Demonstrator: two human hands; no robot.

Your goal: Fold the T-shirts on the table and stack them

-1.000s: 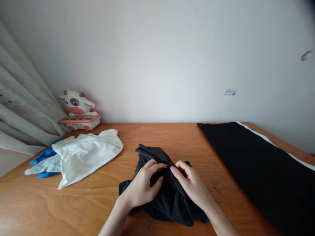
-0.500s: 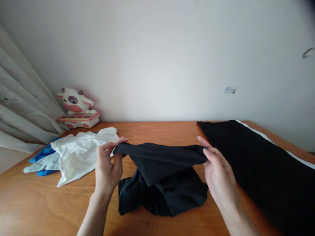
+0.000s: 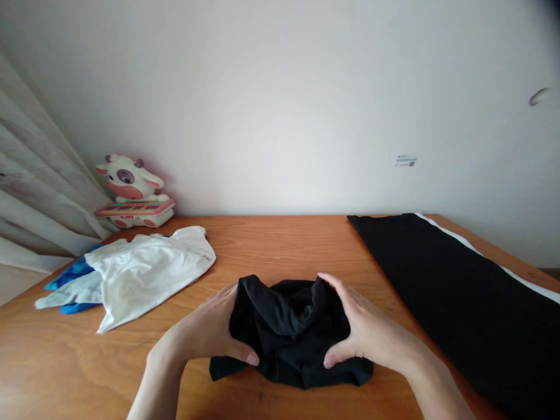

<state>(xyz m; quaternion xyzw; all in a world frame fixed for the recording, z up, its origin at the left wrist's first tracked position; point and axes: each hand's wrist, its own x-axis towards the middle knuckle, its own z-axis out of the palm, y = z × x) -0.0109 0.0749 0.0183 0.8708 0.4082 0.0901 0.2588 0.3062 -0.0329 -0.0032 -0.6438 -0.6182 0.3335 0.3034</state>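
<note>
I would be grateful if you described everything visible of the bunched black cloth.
The cloth is plain black, matte and soft-looking; what garment it may be cannot be told. It lies crumpled at the near middle of the table, a thick folded band standing along its top beside a dark hollow, its lower folds spreading to both sides. The left grip and right grip cup its sides, thumbs on the near face.

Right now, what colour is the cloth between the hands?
The cloth is black, seen in the head view.
</note>
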